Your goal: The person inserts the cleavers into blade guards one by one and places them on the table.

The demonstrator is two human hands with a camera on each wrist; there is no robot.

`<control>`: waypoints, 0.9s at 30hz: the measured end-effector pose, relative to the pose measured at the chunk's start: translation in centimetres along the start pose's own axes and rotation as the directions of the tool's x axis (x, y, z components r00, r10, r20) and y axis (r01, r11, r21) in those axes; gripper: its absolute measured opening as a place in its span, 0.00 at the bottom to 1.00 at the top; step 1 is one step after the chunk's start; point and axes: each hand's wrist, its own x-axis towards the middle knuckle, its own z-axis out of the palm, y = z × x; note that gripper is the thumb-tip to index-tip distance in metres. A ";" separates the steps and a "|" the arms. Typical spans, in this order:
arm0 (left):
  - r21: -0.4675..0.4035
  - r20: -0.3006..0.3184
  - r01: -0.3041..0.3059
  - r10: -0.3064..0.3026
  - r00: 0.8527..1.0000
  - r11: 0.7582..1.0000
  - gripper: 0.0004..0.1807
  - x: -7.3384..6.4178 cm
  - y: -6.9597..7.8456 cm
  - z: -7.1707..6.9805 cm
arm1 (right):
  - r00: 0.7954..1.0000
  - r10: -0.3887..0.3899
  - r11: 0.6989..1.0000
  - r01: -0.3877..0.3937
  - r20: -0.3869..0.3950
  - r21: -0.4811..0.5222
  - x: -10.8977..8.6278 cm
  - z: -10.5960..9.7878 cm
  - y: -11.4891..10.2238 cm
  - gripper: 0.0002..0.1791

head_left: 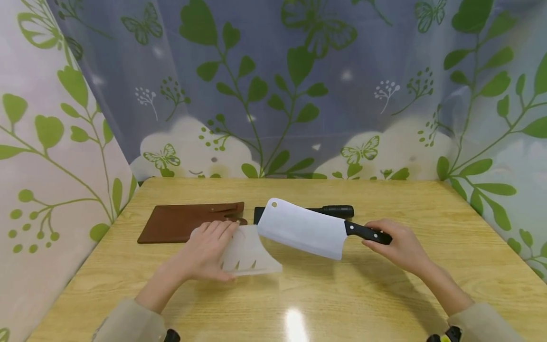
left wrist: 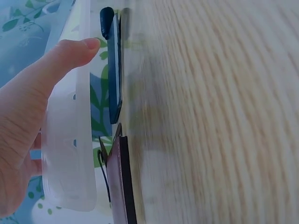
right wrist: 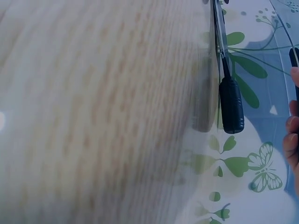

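My right hand (head_left: 401, 244) grips the black riveted handle of a cleaver (head_left: 303, 230). The wide silver blade, with a hole near its far corner, points left above the table. My left hand (head_left: 209, 249) holds a translucent white plastic blade guard (head_left: 245, 254), fingers over its top and thumb at its near edge. The blade's left end lies beside the guard; whether they touch, I cannot tell. In the left wrist view, the guard (left wrist: 70, 172) stands edge-on with the thumb across it. Only the fingers (right wrist: 292, 135) of my right hand show at the right wrist view's edge.
Behind the hands, a brown leather sheath (head_left: 179, 223) with a strap lies at the left on the wooden table (head_left: 325, 299). Right of it lies a dark flat tool with a ribbed black handle (head_left: 339, 211), partly hidden by the cleaver. A leaf-patterned curtain (head_left: 273, 95) hangs behind.
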 end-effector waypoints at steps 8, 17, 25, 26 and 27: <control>0.028 0.003 0.005 -0.005 1.000 1.000 0.59 0.2 0.0 -0.1 | 1.000 -0.018 1.000 0.018 0.017 0.001 0.0 -0.2 0.1 0.19; 0.044 -0.002 -0.019 0.019 1.000 0.999 0.59 0.2 0.1 -0.3 | 0.998 0.010 0.992 -0.018 0.062 0.127 -0.3 -0.6 0.3 0.17; 0.035 -0.009 -0.029 0.029 1.000 0.999 0.59 0.1 0.0 -0.5 | 0.994 0.016 0.984 -0.035 0.107 0.174 0.0 -1.2 -0.1 0.17; 0.032 -0.013 -0.030 0.031 0.999 0.999 0.59 0.1 -0.1 -0.5 | 0.994 0.013 0.982 -0.034 0.111 0.184 0.0 -1.2 -0.1 0.17; 0.033 -0.016 -0.033 0.033 0.999 0.999 0.59 0.1 -0.1 -0.5 | 0.993 0.010 0.981 -0.032 0.114 0.190 0.0 -1.3 -0.1 0.17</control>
